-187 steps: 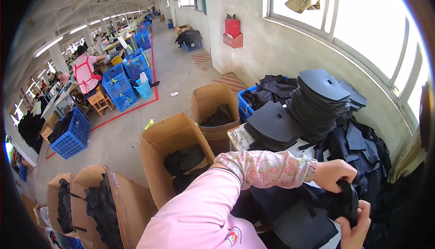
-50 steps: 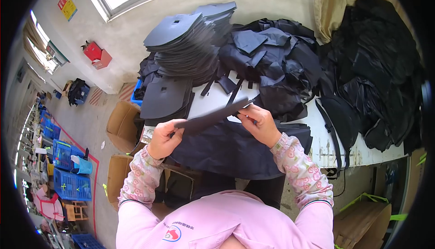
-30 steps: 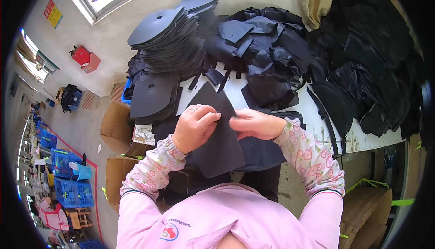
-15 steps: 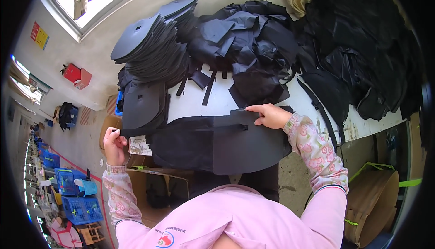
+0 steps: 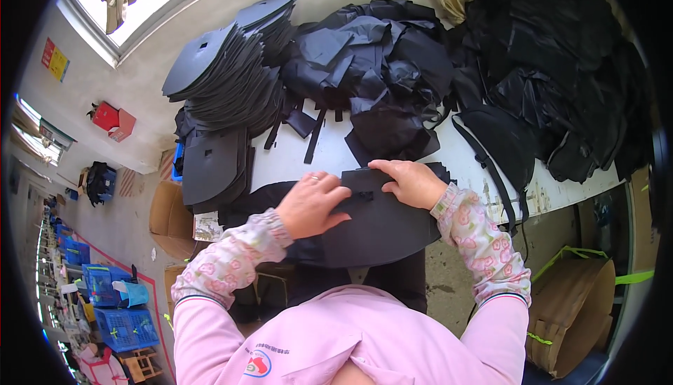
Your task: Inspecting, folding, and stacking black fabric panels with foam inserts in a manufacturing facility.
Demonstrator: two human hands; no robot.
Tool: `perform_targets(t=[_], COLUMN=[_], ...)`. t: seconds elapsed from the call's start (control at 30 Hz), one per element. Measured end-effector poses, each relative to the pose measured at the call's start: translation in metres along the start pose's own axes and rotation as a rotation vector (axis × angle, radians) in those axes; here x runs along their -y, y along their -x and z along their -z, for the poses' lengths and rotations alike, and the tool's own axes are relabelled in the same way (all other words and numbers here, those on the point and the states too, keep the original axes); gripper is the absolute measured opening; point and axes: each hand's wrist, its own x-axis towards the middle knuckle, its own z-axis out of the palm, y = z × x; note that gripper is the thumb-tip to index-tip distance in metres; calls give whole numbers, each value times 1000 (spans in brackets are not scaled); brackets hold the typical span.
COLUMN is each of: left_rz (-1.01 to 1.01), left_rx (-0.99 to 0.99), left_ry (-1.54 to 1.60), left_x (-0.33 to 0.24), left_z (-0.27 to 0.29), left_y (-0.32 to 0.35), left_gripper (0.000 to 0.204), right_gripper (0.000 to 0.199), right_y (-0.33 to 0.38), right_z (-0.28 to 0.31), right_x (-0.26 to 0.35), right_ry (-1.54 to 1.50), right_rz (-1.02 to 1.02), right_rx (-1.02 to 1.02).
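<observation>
At nine o'clock, far down on the floor, we see blue crates (image 5: 112, 301); what they hold is too small to tell. Nearer, at eight o'clock of the tabletop (image 5: 294, 157), stand open cardboard boxes (image 5: 168, 220), their insides mostly hidden by the tabletop edge.

On the tabletop at ten o'clock rises a fanned stack of stiff black panels (image 5: 224, 69), with a second flat pile (image 5: 214, 167) below it. At twelve o'clock lies a heap of black fabric pieces (image 5: 378, 62).

In the middle our left hand (image 5: 312, 204) lies flat, fingers spread, pressing on the large black curved panel (image 5: 371, 220), which rests at the near edge of the tabletop and overhangs it toward us. Our right hand (image 5: 413, 183), at one o'clock of the left, rests palm down on the same panel, fingertips by a small black tab (image 5: 364, 194) between the two hands. Neither hand is clenched; both press rather than grip.

We judge the step to be seating that tab on the panel. The next move would call for steady pressure and holding the panel square.

At four o'clock, a cardboard box with green strapping (image 5: 575, 308) stands on the floor, its contents unseen.
</observation>
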Motion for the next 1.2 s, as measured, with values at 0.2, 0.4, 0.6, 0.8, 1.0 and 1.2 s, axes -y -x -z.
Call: perform_targets(t=[0.2, 0.4, 0.6, 0.8, 1.0, 1.2], left_rz=[13, 643, 809, 647, 557, 247], left_rx=[60, 291, 438, 437, 246, 278], left_ry=[-203, 924, 891, 537, 335, 705], left_x=[6, 15, 33, 41, 39, 62], left_z=[-54, -54, -43, -45, -40, -31], left_y=[-24, -44, -47, -45, -45, -64], left_gripper=[19, 13, 24, 31, 35, 54], right_gripper=[50, 47, 42, 43, 44, 49], right_y=[1, 9, 16, 19, 20, 22], right_z=[-3, -4, -10, -8, -8, 9], right_x=[8, 14, 0, -9, -10, 12], right_ry=[41, 82, 118, 176, 172, 153], right_rz=[16, 34, 37, 13, 1, 62], right_rx=[-61, -118, -158, -130, -133, -172])
